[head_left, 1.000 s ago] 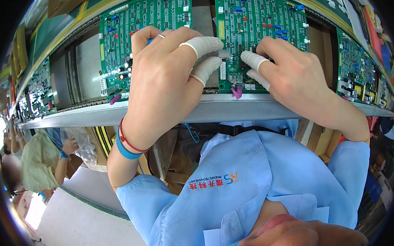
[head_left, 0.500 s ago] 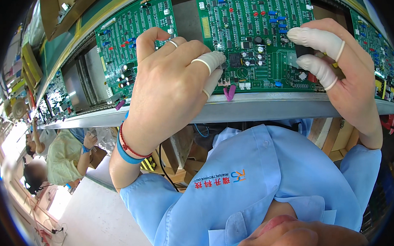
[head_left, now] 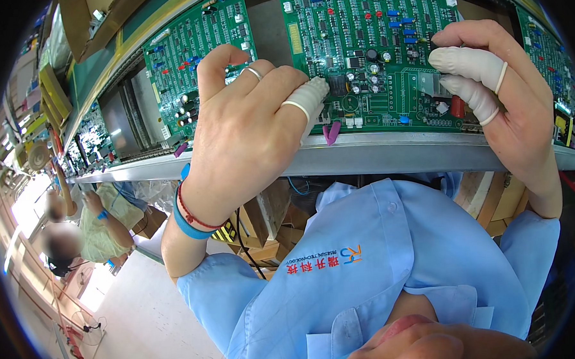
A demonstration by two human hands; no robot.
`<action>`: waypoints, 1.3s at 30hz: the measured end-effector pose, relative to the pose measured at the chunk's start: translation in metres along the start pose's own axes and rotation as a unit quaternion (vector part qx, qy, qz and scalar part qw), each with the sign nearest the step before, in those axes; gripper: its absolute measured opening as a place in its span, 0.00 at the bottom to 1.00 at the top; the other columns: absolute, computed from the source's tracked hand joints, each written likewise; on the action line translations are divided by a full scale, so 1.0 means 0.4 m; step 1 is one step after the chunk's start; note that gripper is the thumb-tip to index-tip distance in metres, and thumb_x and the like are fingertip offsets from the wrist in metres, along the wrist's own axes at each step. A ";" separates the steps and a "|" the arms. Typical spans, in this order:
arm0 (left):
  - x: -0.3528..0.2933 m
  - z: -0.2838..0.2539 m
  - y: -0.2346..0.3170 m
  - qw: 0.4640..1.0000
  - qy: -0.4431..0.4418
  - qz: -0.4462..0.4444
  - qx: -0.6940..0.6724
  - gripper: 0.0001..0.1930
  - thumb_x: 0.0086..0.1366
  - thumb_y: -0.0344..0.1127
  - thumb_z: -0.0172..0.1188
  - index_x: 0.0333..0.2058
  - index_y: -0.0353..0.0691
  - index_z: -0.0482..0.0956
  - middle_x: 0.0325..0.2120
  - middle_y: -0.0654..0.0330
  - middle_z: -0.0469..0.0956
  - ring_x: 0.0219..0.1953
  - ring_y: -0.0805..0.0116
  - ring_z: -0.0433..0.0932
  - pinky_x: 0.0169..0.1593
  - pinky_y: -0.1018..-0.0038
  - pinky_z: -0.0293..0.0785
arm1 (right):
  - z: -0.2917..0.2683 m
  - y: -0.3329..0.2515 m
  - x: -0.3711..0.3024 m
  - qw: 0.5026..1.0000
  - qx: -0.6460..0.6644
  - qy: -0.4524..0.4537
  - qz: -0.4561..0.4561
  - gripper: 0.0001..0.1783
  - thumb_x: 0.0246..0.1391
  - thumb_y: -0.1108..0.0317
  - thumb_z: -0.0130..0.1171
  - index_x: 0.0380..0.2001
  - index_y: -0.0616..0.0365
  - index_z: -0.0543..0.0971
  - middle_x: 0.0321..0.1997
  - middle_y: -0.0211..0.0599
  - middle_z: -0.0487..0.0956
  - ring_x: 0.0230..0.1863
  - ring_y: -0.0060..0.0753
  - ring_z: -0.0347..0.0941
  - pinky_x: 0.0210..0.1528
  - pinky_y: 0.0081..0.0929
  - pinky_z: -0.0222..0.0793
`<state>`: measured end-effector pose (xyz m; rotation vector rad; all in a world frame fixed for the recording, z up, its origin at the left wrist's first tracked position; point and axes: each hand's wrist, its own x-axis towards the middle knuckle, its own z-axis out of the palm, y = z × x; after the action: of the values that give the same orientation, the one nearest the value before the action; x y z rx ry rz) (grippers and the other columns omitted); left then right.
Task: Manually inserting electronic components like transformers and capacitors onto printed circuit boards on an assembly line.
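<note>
Both my hands are over a green circuit board point(head_left: 358, 41) packed with small components. My left hand point(head_left: 250, 126) bends over its left edge, white finger cots on the covered digits. Those fingertips are closed together beside a dark square component point(head_left: 338, 84); whatever they pinch is hidden. At the board's right side is my right hand point(head_left: 511, 89), also with white finger cots. Its covered finger and thumb are close together by a greyish block point(head_left: 431, 84), but their exact grip cannot be made out. Below that thumb stands a red cylindrical component point(head_left: 457, 106).
A metal rail point(head_left: 389, 150) runs along the boards' near edge, with a purple tab point(head_left: 332, 133) beside it. More circuit boards sit at the left point(head_left: 196, 61) and far right point(head_left: 549, 65). An open cardboard box point(head_left: 104, 24) is at upper left. Another person point(head_left: 103, 229) works farther left.
The middle board appears slightly farther left. My right thumb and finger have drawn closer together; the dark block seen between them is no longer visible there. My left hand stays at its place on the board.
</note>
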<state>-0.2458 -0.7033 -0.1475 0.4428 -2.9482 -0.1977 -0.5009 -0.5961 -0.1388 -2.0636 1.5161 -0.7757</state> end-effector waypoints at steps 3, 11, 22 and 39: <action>-0.002 0.001 -0.001 0.999 0.002 -0.009 -0.036 0.12 0.48 0.28 0.67 0.34 0.43 0.81 0.29 0.67 0.79 0.29 0.69 0.75 0.49 0.64 0.60 | 0.002 -0.001 0.003 1.000 -0.016 0.002 -0.011 0.12 0.49 0.82 0.56 0.39 0.67 0.77 0.46 0.45 0.74 0.43 0.36 0.73 0.43 0.23 0.70; -0.009 0.000 -0.005 1.000 0.015 -0.016 -0.020 0.12 0.49 0.29 0.67 0.35 0.43 0.81 0.30 0.66 0.79 0.29 0.68 0.75 0.50 0.64 0.59 | 0.002 -0.004 0.001 0.999 -0.036 0.005 -0.017 0.11 0.50 0.83 0.55 0.39 0.67 0.77 0.47 0.45 0.74 0.45 0.36 0.73 0.45 0.23 0.70; -0.019 0.013 -0.001 1.000 0.028 0.006 -0.005 0.13 0.48 0.30 0.68 0.35 0.43 0.81 0.30 0.66 0.79 0.29 0.68 0.75 0.49 0.65 0.60 | 0.010 -0.002 -0.010 0.999 -0.044 0.010 -0.023 0.12 0.51 0.83 0.55 0.40 0.66 0.77 0.47 0.44 0.75 0.46 0.37 0.73 0.46 0.23 0.70; -0.016 -0.139 -0.277 0.959 0.242 -0.139 0.054 0.13 0.55 0.30 0.62 0.41 0.50 0.82 0.28 0.65 0.81 0.28 0.67 0.75 0.47 0.69 0.62 | -0.011 -0.024 0.021 0.999 -0.002 0.048 0.002 0.18 0.40 0.83 0.63 0.39 0.61 0.79 0.36 0.42 0.73 0.33 0.35 0.73 0.32 0.24 0.69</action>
<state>-0.1991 -0.8122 -0.1107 0.7950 -2.4155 0.0400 -0.4950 -0.6016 -0.1277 -2.0521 1.5734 -0.8816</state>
